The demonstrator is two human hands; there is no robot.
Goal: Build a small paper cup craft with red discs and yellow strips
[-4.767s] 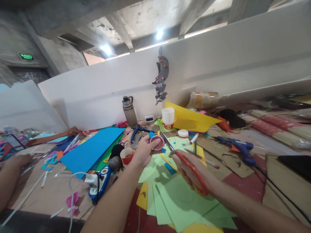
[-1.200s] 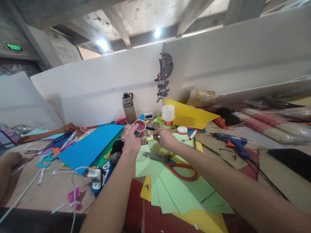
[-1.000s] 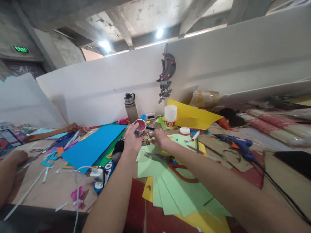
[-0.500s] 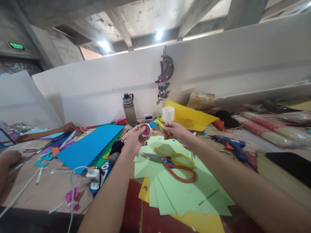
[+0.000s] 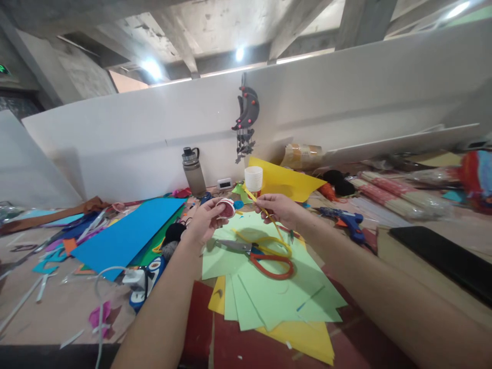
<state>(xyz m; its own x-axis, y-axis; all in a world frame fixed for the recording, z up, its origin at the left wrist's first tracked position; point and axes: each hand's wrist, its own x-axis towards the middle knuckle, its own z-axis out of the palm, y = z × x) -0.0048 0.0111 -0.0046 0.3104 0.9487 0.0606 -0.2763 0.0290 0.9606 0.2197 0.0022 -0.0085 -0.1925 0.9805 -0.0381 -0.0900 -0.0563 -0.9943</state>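
My left hand (image 5: 203,221) is closed around a small round red-and-white cup (image 5: 226,207), held up with its mouth toward me. My right hand (image 5: 277,209) pinches a long yellow paper strip (image 5: 269,225) that curls down onto the paper below. Red-handled scissors (image 5: 255,252) lie on fanned light-green paper sheets (image 5: 269,297), just under both hands, with nobody holding them.
A blue sheet (image 5: 126,233), a grey water bottle (image 5: 192,172), stacked paper cups (image 5: 253,180), a yellow sheet (image 5: 286,180) and a blue glue gun (image 5: 346,222) lie around. A white partition wall (image 5: 346,102) stands behind, with a grey moon ornament (image 5: 245,110) hanging on it. Scraps cover the left side.
The right hand laid the scissors on the green paper, reached across the table, picked up a yellow strip and raised it beside the cup. The camera has turned right.
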